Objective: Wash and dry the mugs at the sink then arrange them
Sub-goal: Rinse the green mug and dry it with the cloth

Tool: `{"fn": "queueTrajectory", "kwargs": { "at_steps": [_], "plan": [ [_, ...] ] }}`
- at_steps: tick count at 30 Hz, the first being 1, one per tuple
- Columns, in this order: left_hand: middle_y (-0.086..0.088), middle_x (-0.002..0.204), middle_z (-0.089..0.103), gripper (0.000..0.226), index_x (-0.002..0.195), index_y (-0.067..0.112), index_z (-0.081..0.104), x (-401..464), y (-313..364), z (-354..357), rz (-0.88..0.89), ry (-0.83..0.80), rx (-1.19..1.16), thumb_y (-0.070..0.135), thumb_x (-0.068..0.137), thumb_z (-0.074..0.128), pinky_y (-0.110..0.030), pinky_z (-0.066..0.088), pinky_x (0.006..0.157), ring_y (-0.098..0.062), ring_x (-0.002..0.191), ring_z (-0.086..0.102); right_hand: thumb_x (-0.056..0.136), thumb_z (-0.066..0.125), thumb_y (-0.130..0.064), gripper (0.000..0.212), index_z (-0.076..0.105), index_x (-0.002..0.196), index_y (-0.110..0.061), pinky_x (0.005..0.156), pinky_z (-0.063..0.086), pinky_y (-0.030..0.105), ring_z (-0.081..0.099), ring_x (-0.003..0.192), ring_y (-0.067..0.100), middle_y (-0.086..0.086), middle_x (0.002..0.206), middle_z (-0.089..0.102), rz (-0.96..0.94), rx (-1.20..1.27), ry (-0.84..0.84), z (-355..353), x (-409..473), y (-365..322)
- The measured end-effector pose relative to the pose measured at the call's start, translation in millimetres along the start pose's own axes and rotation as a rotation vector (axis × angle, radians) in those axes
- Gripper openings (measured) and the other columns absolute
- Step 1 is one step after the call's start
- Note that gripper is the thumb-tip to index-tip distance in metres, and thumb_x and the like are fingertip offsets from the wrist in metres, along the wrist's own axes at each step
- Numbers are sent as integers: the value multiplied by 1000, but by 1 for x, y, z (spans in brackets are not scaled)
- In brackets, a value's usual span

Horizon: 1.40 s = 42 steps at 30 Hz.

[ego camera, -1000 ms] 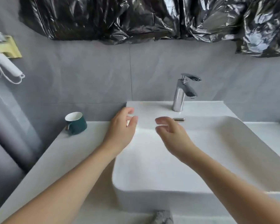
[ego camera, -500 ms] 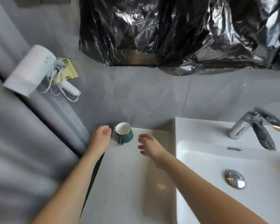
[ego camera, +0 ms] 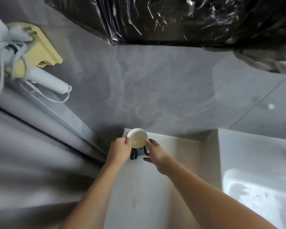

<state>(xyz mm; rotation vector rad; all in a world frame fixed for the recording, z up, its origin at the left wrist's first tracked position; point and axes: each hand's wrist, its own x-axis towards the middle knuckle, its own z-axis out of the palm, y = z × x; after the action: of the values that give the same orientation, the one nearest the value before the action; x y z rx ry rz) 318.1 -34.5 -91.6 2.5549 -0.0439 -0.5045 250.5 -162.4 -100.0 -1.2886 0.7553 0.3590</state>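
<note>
I have the mug [ego camera: 137, 141] at the tabletop's [ego camera: 139, 187] far corner, 12 o'clock from me. My left hand [ego camera: 120, 151] grips it at 9 o'clock, my right hand [ego camera: 153, 152] at 3 o'clock, fingers curled around its wall. It looks like glazed ceramic: rigid, breakable, probably slippery when wet. Hold the body, or the handle at 6 o'clock.

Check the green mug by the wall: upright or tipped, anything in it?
Upright. The mug stands on the counter with its round mouth upward, left hand and right hand at its sides. The white inside looks empty, though blurred.
</note>
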Motion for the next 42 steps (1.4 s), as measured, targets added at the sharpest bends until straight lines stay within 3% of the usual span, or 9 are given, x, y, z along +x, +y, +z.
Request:
{"fn": "queueTrajectory", "kwargs": {
  "at_steps": [6, 11, 17, 22, 26, 30, 33, 36, 42],
  "plan": [
    [-23, 76, 60, 40, 59, 14, 38, -53, 27, -19, 191, 58, 118, 22, 98, 39, -36, 31, 59, -37, 73, 49, 103, 49, -39, 47, 38, 144, -19, 100, 51, 37, 57, 116, 21, 2, 124, 55, -120, 172, 29, -19, -53, 8],
    [-3, 51, 35, 39, 57, 13, 33, -153, 81, -43, 369, 154, 140, 19, 94, 41, -38, 23, 54, -31, 58, 35, 97, 61, -39, 56, 35, 143, -20, 97, 54, 36, 70, 99, 14, 6, 119, 66, -262, 305, -31, -66, -163, 12],
    [-4, 53, 39, 40, 57, 12, 36, -262, 149, -5, 560, 120, 84, 22, 96, 42, -37, 27, 50, -24, 55, 34, 96, 64, -30, 66, 30, 151, -19, 101, 53, 44, 71, 92, 16, 2, 108, 66, -309, 428, -20, -155, -271, 42],
    [-8, 65, 63, 37, 64, 6, 52, -324, 199, 69, 560, -116, 163, 28, 92, 40, -37, 50, 59, -31, 66, 60, 100, 49, -24, 32, 55, 125, -6, 86, 60, 42, 64, 84, 22, 9, 94, 57, -261, 421, 137, -242, -329, 93],
    [-5, 75, 62, 27, 68, 12, 49, -346, 252, 105, 566, -302, 296, 24, 90, 40, -32, 40, 55, -28, 68, 52, 98, 46, -29, 36, 64, 119, -7, 84, 60, 48, 71, 83, 26, 16, 101, 65, -196, 416, 164, -300, -355, 131],
    [-14, 97, 68, 20, 87, 15, 61, -345, 319, 121, 388, -408, -267, 21, 96, 44, -36, 53, 64, -31, 74, 61, 99, 50, -27, 29, 62, 114, -5, 82, 61, 50, 63, 54, 10, 8, 84, 59, -118, 416, 312, -348, -360, 148],
    [-20, 97, 67, 27, 105, -2, 61, -341, 364, 128, 156, -589, -634, 14, 97, 42, -31, 54, 54, -26, 65, 61, 96, 53, -29, 27, 62, 113, -9, 71, 62, 43, 66, 69, 17, 10, 94, 62, -117, 392, 363, -376, -355, 147],
    [-21, 98, 68, 31, 104, -4, 59, -336, 392, 132, 58, -692, -758, 16, 98, 36, -34, 55, 59, -29, 73, 65, 95, 54, -31, 26, 63, 113, -14, 66, 61, 39, 68, 83, 25, 15, 107, 67, -103, 350, 348, -397, -349, 141],
    [-20, 88, 73, 29, 102, -2, 58, -331, 411, 135, -38, -696, -805, 12, 94, 34, -33, 54, 67, -32, 79, 69, 94, 56, -35, 30, 67, 110, -11, 59, 59, 35, 66, 67, 23, 14, 98, 71, -50, 307, 239, -407, -342, 125]
  ]
}}
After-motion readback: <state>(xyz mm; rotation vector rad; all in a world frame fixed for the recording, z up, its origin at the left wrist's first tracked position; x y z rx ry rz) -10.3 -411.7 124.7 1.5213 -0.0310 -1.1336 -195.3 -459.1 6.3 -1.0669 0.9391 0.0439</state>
